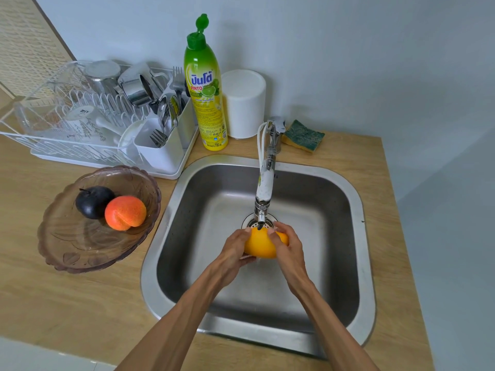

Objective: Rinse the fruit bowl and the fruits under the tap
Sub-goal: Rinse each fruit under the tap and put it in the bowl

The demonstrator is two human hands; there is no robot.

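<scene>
Both of my hands hold a yellow-orange fruit [261, 245] over the steel sink [356, 199], right under the tap's spout [263, 194]. My left hand [235, 250] cups the fruit from the left and below. My right hand [288, 245] grips it from the right, fingers curled over its top. Water runs off beneath the fruit. The brown glass fruit bowl [80, 245] stands on the counter left of the sink. A dark plum [92, 200] and an orange-red peach [125, 212] lie in it, touching each other.
A white dish rack [88, 153] with cutlery and steel pots stands behind the bowl. A green-yellow dish soap bottle [205, 97], a white canister [245, 103] and a sponge [304, 135] stand along the wall behind the sink. The wooden counter [53, 303] ends near the right.
</scene>
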